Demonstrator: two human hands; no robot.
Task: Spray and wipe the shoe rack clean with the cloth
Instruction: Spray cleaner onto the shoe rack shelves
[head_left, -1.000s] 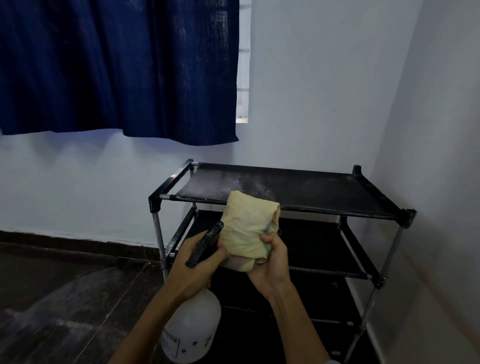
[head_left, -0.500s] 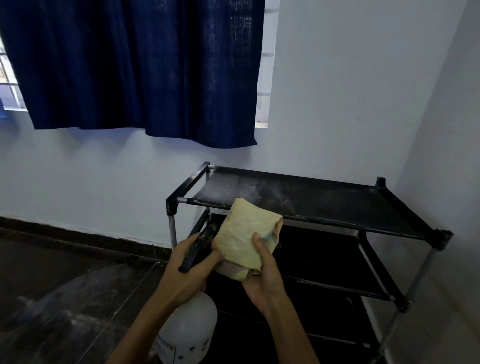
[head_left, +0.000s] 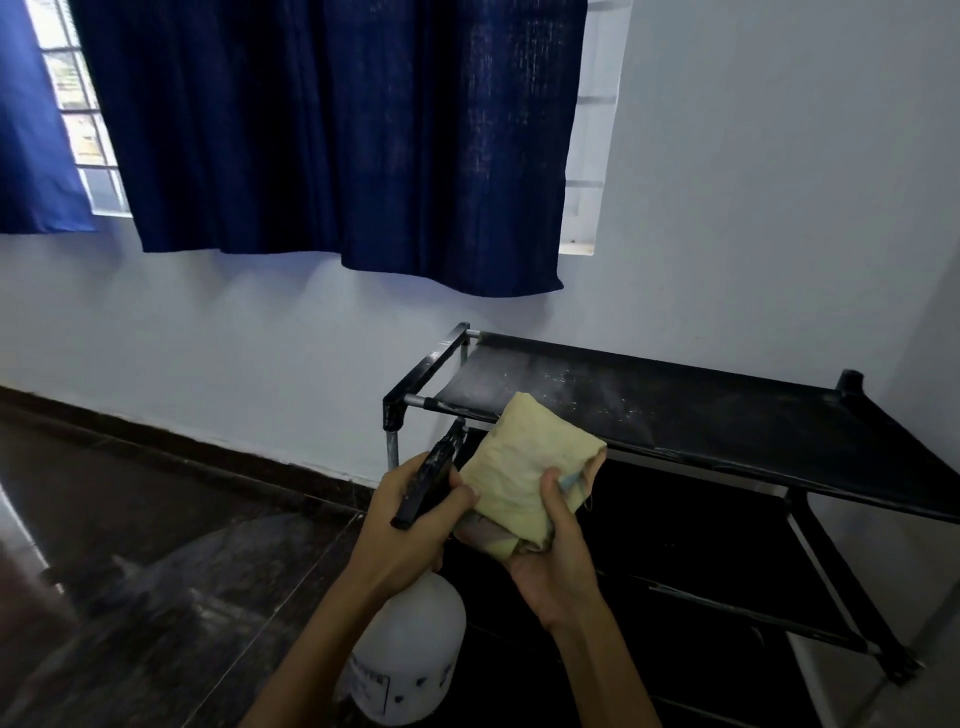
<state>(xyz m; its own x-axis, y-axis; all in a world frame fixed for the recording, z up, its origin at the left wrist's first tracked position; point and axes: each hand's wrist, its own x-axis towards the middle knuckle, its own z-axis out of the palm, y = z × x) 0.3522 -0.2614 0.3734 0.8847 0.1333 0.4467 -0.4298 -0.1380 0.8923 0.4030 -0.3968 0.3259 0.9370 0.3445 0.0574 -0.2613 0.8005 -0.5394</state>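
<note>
I see my left hand (head_left: 410, 530) low in the middle of the frame, fingers and thumb curled round the black trigger head of the spray bottle (head_left: 410, 644); the thumb lies over the top of the head, and the white body of the bottle hangs below the wrist toward the bottom edge. Just right of it, my right hand (head_left: 556, 551) grips the folded yellow cloth (head_left: 524, 473) from below, thumb pressed up across its front face and the other fingers wrapped behind, mostly hidden. The cloth stands up out of that grip, its upper corner overlapping the front rail of the shoe rack (head_left: 701, 415), though I cannot tell whether it touches the rail or is held in front of it. The two hands sit close together, the thumb of the left one touching the cloth's edge. The rack fills the lower right of the frame, black with metal legs, its top shelf flecked with pale dust and darker shelves below. Behind it is a pale wall (head_left: 753, 208); a dark blue curtain (head_left: 332, 135) hangs across the upper left over a barred window (head_left: 587, 130). A dark glossy floor (head_left: 156, 545) spreads across the lower left.
</note>
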